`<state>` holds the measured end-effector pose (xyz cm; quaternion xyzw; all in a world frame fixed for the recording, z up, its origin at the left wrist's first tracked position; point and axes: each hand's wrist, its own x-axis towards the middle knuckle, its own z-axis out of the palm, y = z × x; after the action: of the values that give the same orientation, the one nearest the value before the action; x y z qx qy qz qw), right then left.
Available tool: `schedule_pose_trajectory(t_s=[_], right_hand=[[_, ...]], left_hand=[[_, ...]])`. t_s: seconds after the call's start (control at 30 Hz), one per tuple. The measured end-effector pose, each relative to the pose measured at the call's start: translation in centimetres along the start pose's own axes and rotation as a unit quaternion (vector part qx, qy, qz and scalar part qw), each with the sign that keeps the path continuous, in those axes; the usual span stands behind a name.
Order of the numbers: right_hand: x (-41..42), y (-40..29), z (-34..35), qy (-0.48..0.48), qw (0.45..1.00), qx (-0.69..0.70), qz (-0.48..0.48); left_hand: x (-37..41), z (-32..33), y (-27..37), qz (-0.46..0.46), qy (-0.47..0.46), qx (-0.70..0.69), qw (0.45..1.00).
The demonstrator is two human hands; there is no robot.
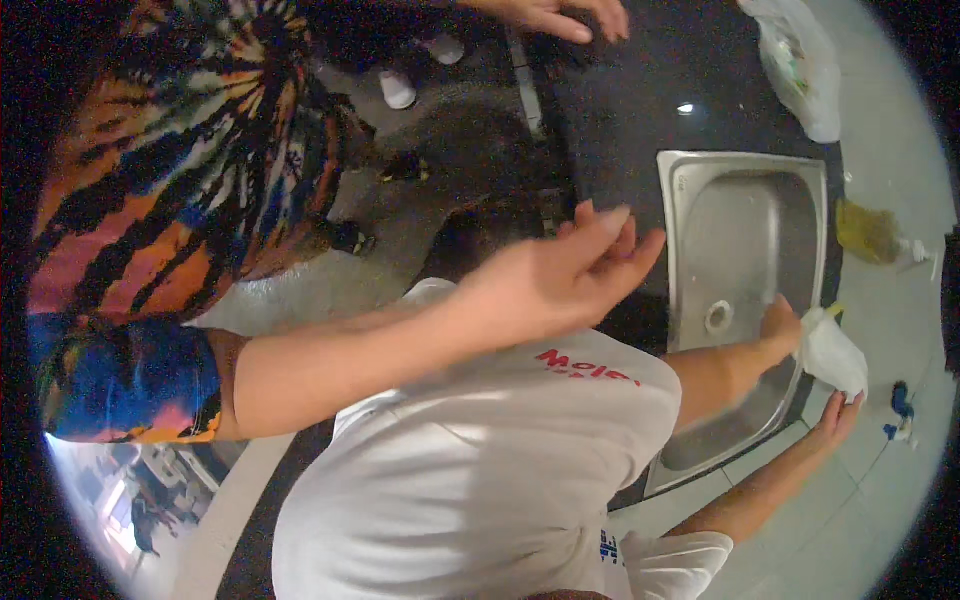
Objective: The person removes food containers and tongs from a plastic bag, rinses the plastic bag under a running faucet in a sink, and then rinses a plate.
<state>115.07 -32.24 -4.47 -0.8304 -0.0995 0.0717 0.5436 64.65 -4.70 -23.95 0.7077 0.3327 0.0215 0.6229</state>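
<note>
At the top edge, my left hand hovers over or rests on the dark countertop; its fingers are apart and no object shows in it. My right hand is held out, slightly blurred, left of the stainless steel sink, with loosely curled fingers and nothing visible between them. Beyond it, a co-worker in a white shirt holds a white plastic bag or cloth at the sink's far rim. The sink basin looks empty around its drain.
A filled, translucent plastic bag lies at the counter's far edge. A yellow, crumpled item is beyond the sink, near the pale tiled wall. A blue-and-white fitting is at the right. The co-worker's body and arms fill the lower middle.
</note>
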Motion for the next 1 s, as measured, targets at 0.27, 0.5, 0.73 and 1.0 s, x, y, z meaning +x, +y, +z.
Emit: schedule_pose_trajectory(t_s=[0.27,0.5,0.73,1.0], right_hand=[[-6.5,-1.8,8.8,-0.055,0.992,0.098,0.057],[-13.0,-4.0,16.5,-0.11,0.989,-0.08,-0.055],[-9.1,-0.2,12.8,-0.017,0.999,0.038,-0.035],[-3.0,3.0,4.3,0.066,0.968,0.235,0.056]], left_hand=[[10.4,13.7,17.4,0.005,-0.172,-0.378,0.91],[16.7,22.9,25.4,-0.083,-0.181,-0.575,0.794],[15.8,24.0,26.6,0.042,0.039,-0.348,0.936],[11.1,24.1,32.0,0.218,0.09,-0.246,0.94]])
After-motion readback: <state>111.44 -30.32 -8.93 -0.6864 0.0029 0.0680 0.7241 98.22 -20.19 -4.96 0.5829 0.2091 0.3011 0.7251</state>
